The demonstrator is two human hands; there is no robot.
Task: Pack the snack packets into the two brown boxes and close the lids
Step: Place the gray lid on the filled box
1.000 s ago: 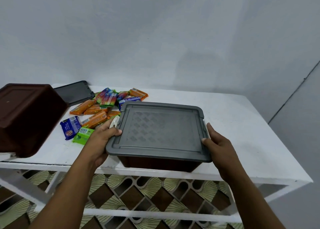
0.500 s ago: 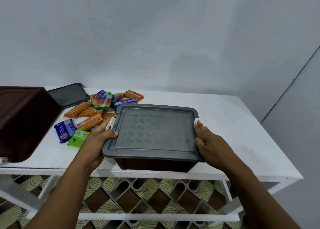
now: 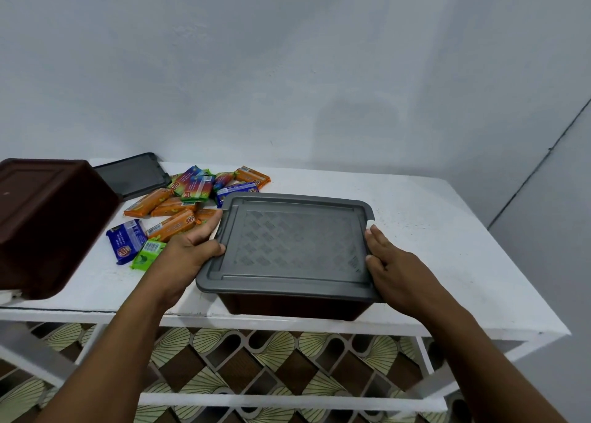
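A brown box (image 3: 287,307) stands at the table's front edge with a grey lid (image 3: 294,243) on it. My left hand (image 3: 188,256) grips the lid's left edge, thumb on top. My right hand (image 3: 390,269) holds the lid's right edge. A second brown box (image 3: 48,221) lies overturned at the far left, bottom up. Its grey lid (image 3: 134,175) lies flat behind it. Several snack packets (image 3: 179,205), orange, blue, green and multicoloured, are scattered on the table between the two boxes.
The white table (image 3: 431,237) stands against a pale wall. Its right half is bare. Below the top, white frame bars cross over a patterned brown and cream floor (image 3: 256,352).
My right hand has slid forward along the lid's right side and curled onto its edge. My left hand shifted slightly up the lid's left edge. The view moved a little.
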